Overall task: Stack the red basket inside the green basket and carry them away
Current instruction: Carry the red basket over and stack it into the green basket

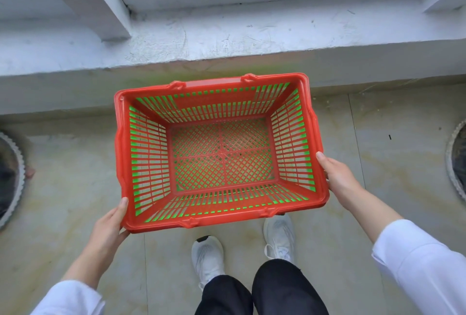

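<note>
Inside green basket (306, 163), red basket (219, 216) nested, both hands gripping

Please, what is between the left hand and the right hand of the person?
In the head view, the red basket lies between the left hand and the right hand, which grip its opposite sides. The green basket shows through its slots.

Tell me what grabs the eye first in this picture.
The red basket fills the middle of the view, with the green basket showing only through its slats, so the two look nested. The left hand grips its near left corner and the right hand its right edge, above white shoes on the floor. A pale concrete ledge runs across the top.
</note>
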`<state>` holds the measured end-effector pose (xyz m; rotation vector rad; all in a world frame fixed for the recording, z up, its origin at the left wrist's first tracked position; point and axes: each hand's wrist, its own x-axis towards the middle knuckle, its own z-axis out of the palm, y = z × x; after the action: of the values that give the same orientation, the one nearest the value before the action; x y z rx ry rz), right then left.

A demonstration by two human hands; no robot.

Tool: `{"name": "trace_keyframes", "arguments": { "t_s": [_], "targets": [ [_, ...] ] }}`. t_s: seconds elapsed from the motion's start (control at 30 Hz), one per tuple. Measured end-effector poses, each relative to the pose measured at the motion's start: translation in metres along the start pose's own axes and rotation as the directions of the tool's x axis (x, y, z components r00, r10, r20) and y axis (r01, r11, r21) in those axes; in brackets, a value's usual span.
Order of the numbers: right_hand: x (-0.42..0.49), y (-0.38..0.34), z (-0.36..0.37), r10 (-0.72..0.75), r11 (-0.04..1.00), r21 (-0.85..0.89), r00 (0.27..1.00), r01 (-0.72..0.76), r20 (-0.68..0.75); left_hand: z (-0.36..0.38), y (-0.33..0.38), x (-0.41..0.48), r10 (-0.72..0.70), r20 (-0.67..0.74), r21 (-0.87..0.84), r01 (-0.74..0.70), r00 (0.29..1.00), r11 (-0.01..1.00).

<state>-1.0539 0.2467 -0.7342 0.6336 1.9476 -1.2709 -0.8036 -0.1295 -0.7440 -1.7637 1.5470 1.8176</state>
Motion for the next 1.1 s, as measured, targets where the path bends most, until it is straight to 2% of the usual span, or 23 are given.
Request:
{"name": "trace_keyframes", "arguments": {
  "t_s": [0.17, 0.37, 0.57, 0.67, 0.9, 1.1],
  "targets": [
    [0.001, 0.002, -0.001, 0.01, 1.0, 0.025, 1.0, -0.011, 0.019, -0.001, -0.004, 0.001, 0.012, 0.02, -0.047, -0.011, 1.0, 0.999],
    [0.008, 0.01, -0.001, -0.034, 0.999, -0.021, 0.999, 0.034, 0.0, 0.005, -0.016, 0.007, 0.015, -0.09, -0.046, -0.02, 0.996, 0.999],
    [0.001, 0.001, -0.001, -0.018, 1.0, -0.017, 1.0, 0.018, 0.011, 0.01, -0.014, 0.002, 0.031, -0.129, -0.058, -0.038, 0.991, 0.998],
    [0.001, -0.017, 0.0, 0.036, 0.999, -0.018, 0.998, -0.035, 0.048, 0.016, 0.006, -0.001, 0.027, -0.109, -0.064, -0.034, 0.994, 0.997],
    [0.027, -0.075, 0.007, -0.046, 0.996, -0.069, 0.999, 0.048, 0.026, 0.027, 0.075, 0.029, 0.136, -0.171, -0.01, -0.14, 0.976, 0.99],
    [0.059, -0.104, 0.018, -0.049, 0.994, -0.096, 0.999, 0.05, 0.02, 0.046, 0.117, 0.069, 0.191, -0.162, 0.049, -0.185, 0.968, 0.981]
  ]
}}
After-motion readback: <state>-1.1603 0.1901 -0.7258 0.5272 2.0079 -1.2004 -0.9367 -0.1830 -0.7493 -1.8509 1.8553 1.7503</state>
